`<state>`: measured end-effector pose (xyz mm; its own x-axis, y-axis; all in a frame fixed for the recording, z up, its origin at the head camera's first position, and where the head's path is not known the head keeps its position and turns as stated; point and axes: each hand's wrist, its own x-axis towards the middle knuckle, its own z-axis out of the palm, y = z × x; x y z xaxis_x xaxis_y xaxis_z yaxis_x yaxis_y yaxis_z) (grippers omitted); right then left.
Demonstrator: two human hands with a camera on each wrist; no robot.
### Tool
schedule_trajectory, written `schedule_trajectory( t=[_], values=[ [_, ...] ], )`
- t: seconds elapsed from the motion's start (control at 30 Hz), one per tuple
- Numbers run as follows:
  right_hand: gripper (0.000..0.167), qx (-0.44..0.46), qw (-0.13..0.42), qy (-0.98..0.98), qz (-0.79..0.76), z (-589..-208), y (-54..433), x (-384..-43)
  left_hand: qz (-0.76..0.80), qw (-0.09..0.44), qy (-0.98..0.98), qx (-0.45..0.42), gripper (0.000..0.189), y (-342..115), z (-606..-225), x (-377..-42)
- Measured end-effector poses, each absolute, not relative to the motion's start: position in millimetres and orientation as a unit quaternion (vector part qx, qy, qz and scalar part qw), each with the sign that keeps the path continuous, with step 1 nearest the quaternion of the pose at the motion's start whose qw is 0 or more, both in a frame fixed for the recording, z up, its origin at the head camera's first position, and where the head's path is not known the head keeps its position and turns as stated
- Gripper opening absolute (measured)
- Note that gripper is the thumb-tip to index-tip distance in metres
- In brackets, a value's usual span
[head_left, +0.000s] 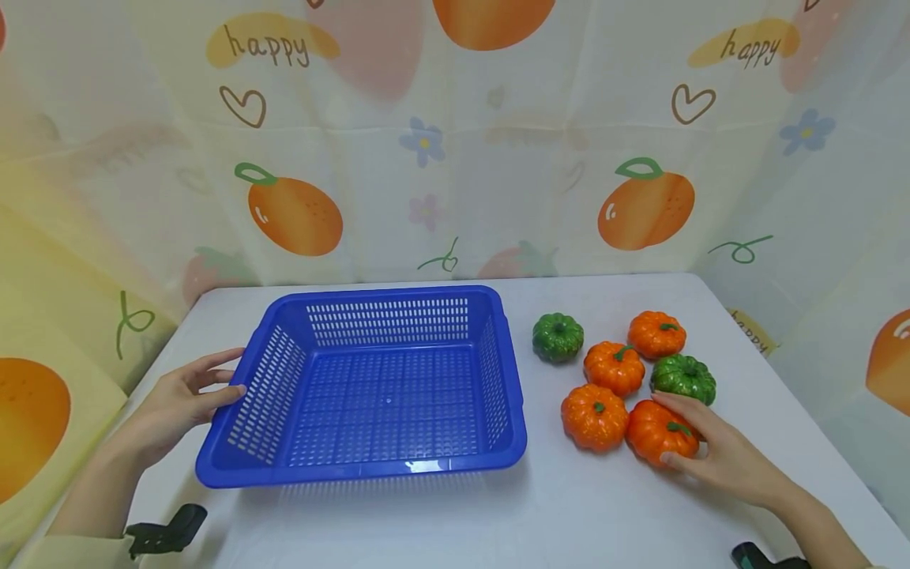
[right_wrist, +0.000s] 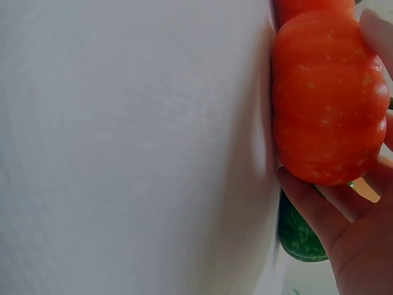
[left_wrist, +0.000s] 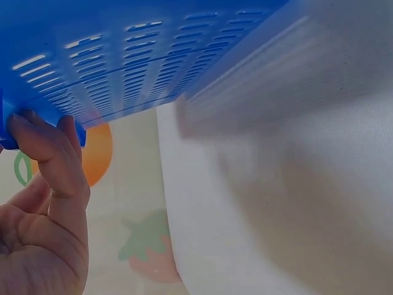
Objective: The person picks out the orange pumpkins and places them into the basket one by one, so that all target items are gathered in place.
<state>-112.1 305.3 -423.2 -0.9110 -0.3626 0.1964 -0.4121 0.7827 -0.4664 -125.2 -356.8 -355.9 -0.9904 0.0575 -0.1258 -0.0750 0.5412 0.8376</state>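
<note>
Black strap (head_left: 755, 556), cropped, near right hand (head_left: 732, 454) on partly hidden orange pumpkin (head_left: 656, 432)

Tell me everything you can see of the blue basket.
The basket is blue, rectangular and looks plastic, with a smooth rim, slotted walls and a perforated floor. It is empty, open side up at the white table, left of the pumpkins. The left hand grips its left rim.
</note>
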Motion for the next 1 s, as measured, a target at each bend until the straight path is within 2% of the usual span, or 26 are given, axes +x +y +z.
schedule_trajectory(
  t=[0.57,1.0],
  values=[
    [0.070,0.212,0.077,-0.934,0.278,-420.1,310.0,-110.5,0.481,0.069,0.874,-0.004,0.066,-357.1,-355.0,-125.5],
    [0.071,0.240,0.084,-0.930,0.264,-397.1,306.2,-116.8,0.481,0.073,0.874,0.001,0.067,-356.7,-354.3,-125.1]
  ],
)
